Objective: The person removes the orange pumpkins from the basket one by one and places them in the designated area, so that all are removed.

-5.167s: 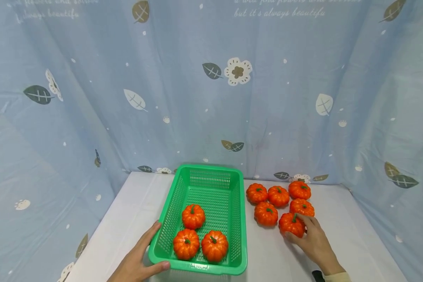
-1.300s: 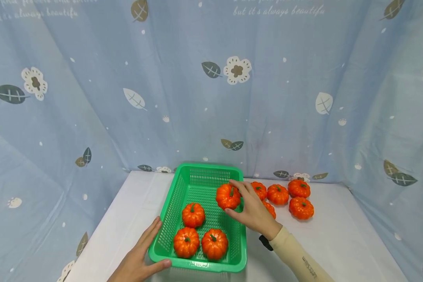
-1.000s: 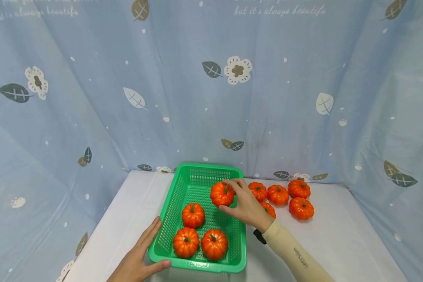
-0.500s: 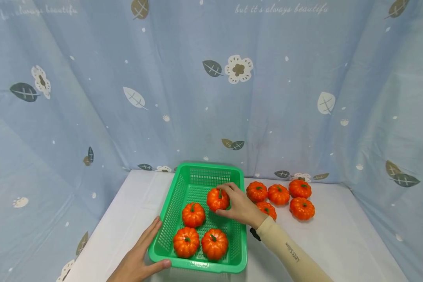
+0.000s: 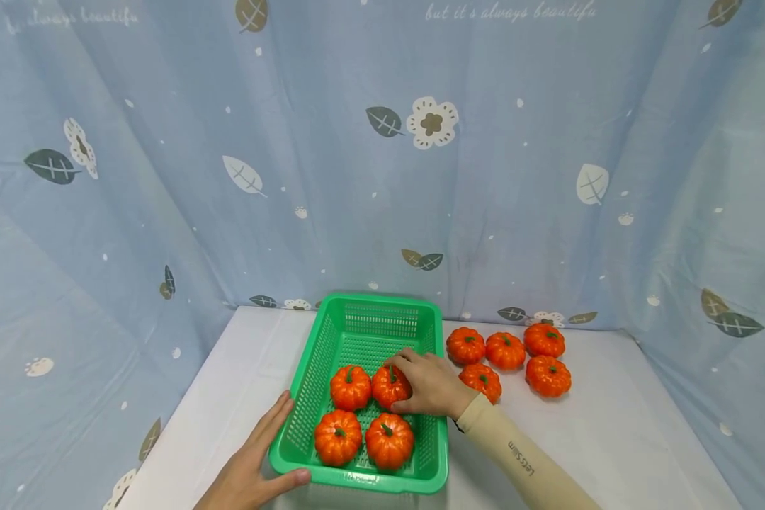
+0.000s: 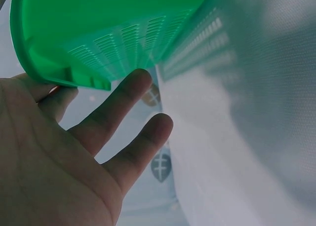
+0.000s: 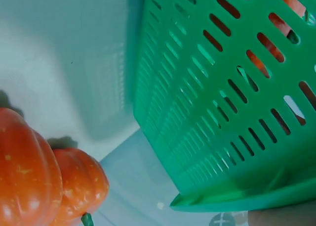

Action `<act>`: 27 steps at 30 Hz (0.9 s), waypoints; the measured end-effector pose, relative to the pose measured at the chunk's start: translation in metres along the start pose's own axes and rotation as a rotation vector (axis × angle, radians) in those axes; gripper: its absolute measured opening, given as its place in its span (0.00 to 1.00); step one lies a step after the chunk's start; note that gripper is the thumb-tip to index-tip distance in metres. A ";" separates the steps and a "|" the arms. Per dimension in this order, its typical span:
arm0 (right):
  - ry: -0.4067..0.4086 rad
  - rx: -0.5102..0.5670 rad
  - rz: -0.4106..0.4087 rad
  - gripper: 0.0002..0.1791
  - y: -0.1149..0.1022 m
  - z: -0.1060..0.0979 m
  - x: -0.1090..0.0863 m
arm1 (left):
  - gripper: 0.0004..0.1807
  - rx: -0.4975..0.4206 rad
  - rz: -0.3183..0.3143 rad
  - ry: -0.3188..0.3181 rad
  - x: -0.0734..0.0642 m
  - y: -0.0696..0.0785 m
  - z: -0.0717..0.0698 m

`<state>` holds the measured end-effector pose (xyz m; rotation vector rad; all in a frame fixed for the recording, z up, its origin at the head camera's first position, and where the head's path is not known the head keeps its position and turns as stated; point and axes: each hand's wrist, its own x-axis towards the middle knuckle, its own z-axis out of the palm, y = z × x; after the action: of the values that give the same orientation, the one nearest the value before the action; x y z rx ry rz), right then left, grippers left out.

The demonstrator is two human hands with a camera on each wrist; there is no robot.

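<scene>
A green plastic basket (image 5: 443,446) stands on the white table. Three small orange pumpkins with green stems lie in it, among them a left pumpkin (image 5: 338,439) and a front right pumpkin (image 5: 390,443). Down inside the basket my right hand (image 5: 428,386) grips a fourth pumpkin (image 5: 387,387), beside the back left one (image 5: 349,389). The right wrist view shows the basket's slotted side wall (image 7: 212,87) and hides the gripped pumpkin. My left hand (image 5: 248,467) rests against the basket's left front corner, fingers straight and spread. In the left wrist view its fingers (image 6: 113,110) extend beside the wall.
Several more pumpkins stand on the table right of the basket, among them a front one (image 5: 481,382) near my right forearm and a right one (image 5: 548,376). A blue patterned curtain (image 5: 331,234) hangs behind the table (image 5: 586,425) and along both sides.
My right hand has taken a pumpkin from the table group, carried it left over the basket rim and lowered it inside, towards the near end. My left hand has stayed at the corner.
</scene>
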<state>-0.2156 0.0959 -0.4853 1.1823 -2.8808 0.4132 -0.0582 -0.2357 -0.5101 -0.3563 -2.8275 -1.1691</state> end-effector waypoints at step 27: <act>-0.004 -0.003 0.015 0.40 -0.001 0.001 -0.003 | 0.57 -0.032 -0.056 -0.018 -0.002 0.003 0.000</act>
<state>-0.2129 0.0968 -0.4866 1.1628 -2.8940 0.4066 -0.0561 -0.2341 -0.5085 -0.2922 -2.8552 -1.2293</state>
